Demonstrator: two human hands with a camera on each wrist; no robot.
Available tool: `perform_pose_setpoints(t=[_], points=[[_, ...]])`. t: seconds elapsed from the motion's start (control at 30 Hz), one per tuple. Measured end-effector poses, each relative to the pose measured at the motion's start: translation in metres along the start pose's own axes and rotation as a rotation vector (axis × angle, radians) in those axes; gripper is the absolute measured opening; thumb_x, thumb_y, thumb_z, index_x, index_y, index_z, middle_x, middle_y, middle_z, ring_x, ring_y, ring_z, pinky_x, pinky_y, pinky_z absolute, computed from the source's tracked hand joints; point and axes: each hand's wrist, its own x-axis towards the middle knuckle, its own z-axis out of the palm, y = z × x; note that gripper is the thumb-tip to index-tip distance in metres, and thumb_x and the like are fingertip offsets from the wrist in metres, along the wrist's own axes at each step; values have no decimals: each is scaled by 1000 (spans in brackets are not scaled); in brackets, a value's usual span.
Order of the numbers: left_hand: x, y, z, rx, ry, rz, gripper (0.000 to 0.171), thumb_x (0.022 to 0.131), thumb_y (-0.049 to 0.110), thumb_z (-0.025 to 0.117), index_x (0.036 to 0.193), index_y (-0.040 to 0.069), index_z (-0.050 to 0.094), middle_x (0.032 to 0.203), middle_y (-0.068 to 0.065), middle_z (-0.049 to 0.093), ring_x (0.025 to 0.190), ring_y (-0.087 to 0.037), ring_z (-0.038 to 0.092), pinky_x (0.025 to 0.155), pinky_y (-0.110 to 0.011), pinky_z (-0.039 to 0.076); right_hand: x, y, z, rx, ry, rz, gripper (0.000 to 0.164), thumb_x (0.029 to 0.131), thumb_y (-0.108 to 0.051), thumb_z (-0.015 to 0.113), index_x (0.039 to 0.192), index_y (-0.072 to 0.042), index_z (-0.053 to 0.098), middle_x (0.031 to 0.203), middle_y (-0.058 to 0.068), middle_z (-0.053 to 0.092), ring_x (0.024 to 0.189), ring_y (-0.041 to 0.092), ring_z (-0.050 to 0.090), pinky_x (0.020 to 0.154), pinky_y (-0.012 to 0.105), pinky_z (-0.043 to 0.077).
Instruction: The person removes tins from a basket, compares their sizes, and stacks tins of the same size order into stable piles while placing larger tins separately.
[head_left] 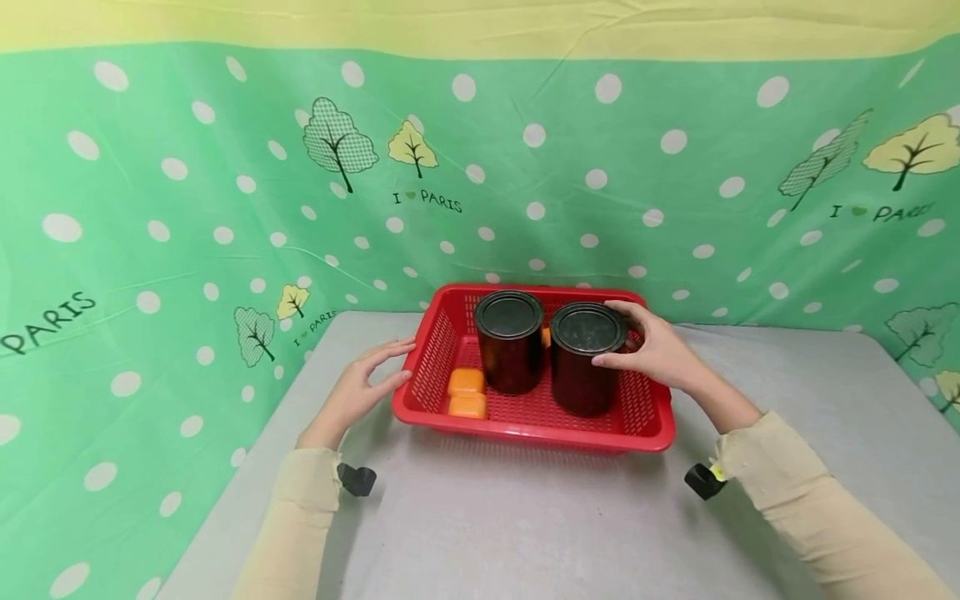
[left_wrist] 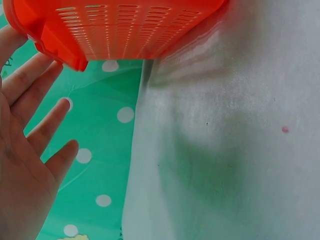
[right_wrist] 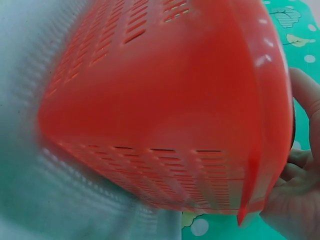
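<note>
A red plastic basket [head_left: 525, 429] with slotted walls stands on the table and holds two dark lidded cans. My right hand [head_left: 660, 350] grips the right can [head_left: 585, 383] near its lid, thumb on the near side and fingers round the far side. The left can [head_left: 512, 354] stands upright beside it, with no hand on it. At the basket's left rim is my left hand [head_left: 360, 396], fingers extended and spread, fingertips right at the edge. In the left wrist view the fingers [left_wrist: 37, 82] reach up to the basket's rim, palm bare.
Two orange rounded blocks [head_left: 467, 393] lie in the basket's front left. More orange [head_left: 547, 337] peeks out between the cans, mostly hidden. Behind the grey-covered table [head_left: 480, 533] hangs a green dotted cloth [head_left: 480, 208], close to the basket's back rim.
</note>
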Motion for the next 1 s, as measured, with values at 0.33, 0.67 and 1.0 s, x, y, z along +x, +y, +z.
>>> perform_pose_setpoints(t=[0.33, 0.67, 1.0], points=[[0, 1, 0, 3, 0, -9, 50, 93, 37, 69, 141, 27, 58, 153, 3, 49, 148, -26, 37, 118, -63, 32, -2, 1, -2, 48, 20, -9, 85, 81, -27, 83, 151, -10, 37, 149, 14, 47, 137, 32, 48, 87, 7, 46], [0, 2, 0, 5, 0, -9, 49, 94, 36, 69, 141, 26, 58, 154, 2, 49, 148, -26, 37, 120, -61, 30, -7, -1, -3, 112, 41, -38, 82, 83, -21, 82, 151, -11, 37, 149, 14, 46, 136, 33, 48, 87, 4, 46], [-1, 1, 0, 5, 0, -27, 50, 93, 37, 69, 141, 27, 57, 154, 1, 49, 148, -27, 37, 118, -63, 31, -12, -9, -9, 153, 48, -41, 84, 82, -19, 82, 152, -12, 36, 151, 15, 44, 137, 35, 47, 88, 4, 47]])
